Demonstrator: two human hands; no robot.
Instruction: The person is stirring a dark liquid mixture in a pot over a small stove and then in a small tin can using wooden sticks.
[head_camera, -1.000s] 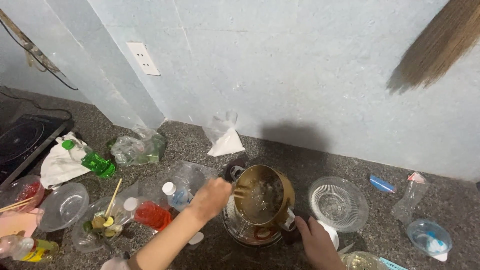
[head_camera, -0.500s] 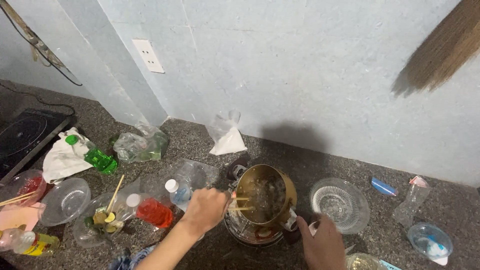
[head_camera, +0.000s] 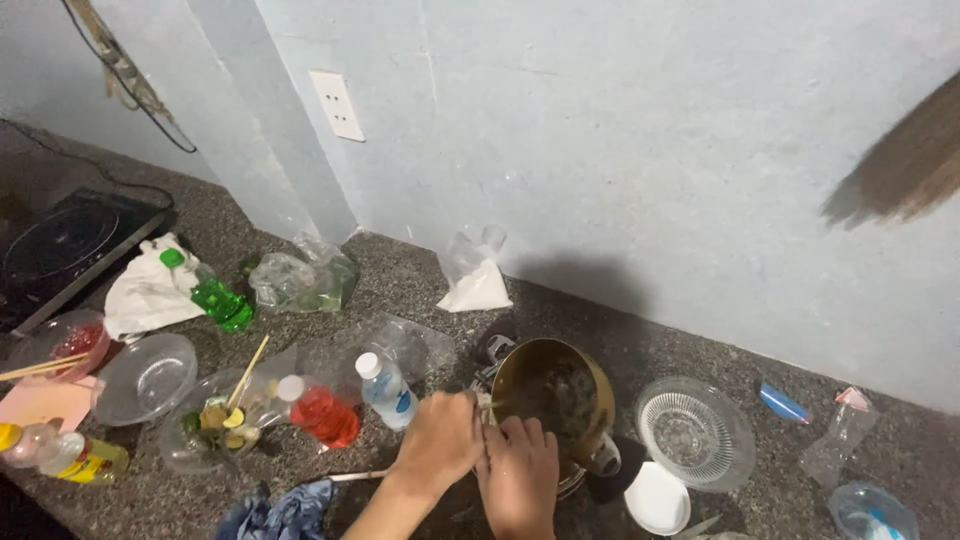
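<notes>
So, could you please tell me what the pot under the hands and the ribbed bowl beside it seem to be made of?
The pot looks like polished metal with a brassy, golden tint: its rim and wall throw bright reflections. The ribbed bowl seems to be clear plastic or glass; the speckled countertop shows through its fine ridges, so I cannot say which.

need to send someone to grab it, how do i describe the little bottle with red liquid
On the speckled stone counter, look just left of the brass-coloured pot where both hands work. The red-liquid bottle lies tilted beside a clear bottle with a blue label; only it holds red liquid.
</notes>
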